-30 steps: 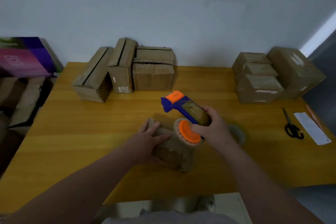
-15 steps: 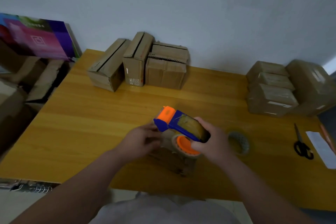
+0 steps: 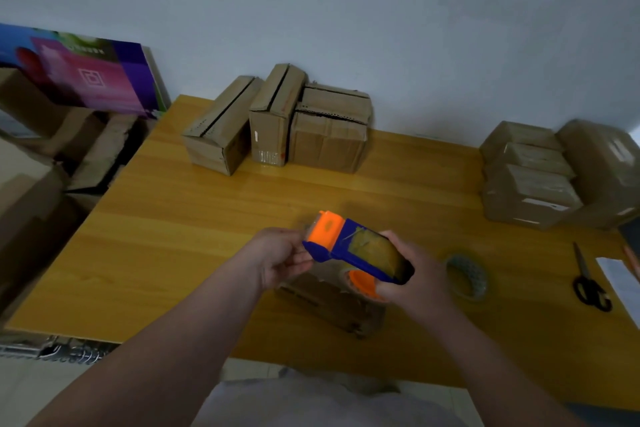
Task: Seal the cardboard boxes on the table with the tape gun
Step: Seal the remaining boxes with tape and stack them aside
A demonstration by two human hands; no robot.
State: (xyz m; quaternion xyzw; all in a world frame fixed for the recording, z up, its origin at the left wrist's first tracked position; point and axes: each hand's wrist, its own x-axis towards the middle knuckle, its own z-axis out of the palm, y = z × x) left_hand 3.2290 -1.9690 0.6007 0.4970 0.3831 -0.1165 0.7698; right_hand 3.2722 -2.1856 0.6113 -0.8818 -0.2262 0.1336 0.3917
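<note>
We find the blue and orange plastic tape gun (image 3: 356,253) held in the air, nose tilted up and away, directly over a small brown cardboard box (image 3: 329,305) that lies on the yellow wood-grain desk (image 3: 173,253). The right hand (image 3: 412,274) wraps its fingers round the gun's rear by the orange hub, we judge to steady it. The left hand (image 3: 277,253) curls its fingertips into a pinch at the nose, probably to free the tape end, though whether they pinch tape or plastic we cannot tell. Just right of the gun lies a glossy spare roll of clear tape (image 3: 467,276), and further right are black-handled scissors (image 3: 588,284). Beyond the gun, against the wall, stand rough open-seamed cardboard boxes (image 3: 277,121); beyond it to the right is a shiny taped stack of boxes (image 3: 530,180).
</note>
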